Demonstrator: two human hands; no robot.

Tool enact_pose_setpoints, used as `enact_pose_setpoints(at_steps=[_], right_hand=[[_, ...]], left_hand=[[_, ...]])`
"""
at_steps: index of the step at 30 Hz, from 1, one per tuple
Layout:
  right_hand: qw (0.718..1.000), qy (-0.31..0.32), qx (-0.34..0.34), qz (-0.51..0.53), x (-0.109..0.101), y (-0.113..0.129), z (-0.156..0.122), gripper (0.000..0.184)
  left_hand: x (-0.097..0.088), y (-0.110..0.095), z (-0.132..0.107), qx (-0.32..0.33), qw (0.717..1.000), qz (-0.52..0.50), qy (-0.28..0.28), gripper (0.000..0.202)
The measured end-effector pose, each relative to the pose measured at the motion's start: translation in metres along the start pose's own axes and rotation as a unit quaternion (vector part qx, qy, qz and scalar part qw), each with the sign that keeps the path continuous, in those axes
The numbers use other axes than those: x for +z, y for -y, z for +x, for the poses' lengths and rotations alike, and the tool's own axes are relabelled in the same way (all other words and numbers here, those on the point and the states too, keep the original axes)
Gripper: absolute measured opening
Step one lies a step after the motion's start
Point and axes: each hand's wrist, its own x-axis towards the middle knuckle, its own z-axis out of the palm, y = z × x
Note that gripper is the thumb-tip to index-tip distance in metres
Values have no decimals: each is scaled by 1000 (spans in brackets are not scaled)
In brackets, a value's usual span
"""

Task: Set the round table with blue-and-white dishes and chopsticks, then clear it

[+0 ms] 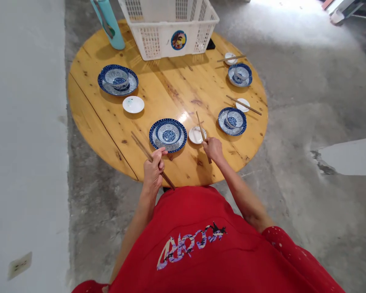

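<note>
My left hand point(154, 169) is closed around a pair of brown chopsticks point(142, 148) that slant over the near edge of the round wooden table point(177, 93). My right hand point(212, 148) grips another pair of chopsticks point(200, 124) whose tips lie across a small white saucer point(196, 135). Between my hands sits a blue patterned plate with a bowl on it point(168, 134).
Three more blue plate-and-bowl sets point(117, 79) point(232, 121) point(240, 75) sit around the table, with small white saucers point(133, 104) and chopsticks point(244, 105) beside them. A white plastic crate point(171, 38) and a teal bottle point(111, 24) stand at the far edge. Concrete floor surrounds the table.
</note>
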Motion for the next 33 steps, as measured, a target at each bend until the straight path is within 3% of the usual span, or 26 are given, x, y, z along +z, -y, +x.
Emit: enact_pose_setpoints(at_steps=[5, 10, 22, 33], right_hand=[[998, 32, 24, -50, 9, 21, 15, 33], [997, 43, 33, -46, 18, 33, 16, 31], [999, -10, 36, 14, 32, 29, 20, 31], [998, 20, 32, -58, 26, 31, 21, 33]], left_hand=[[-27, 8, -14, 5, 999, -5, -50, 33], [-41, 13, -19, -6, 997, -22, -81, 30], [-42, 8, -10, -4, 997, -28, -65, 31], [-52, 10, -8, 0, 997, -43, -69, 28]])
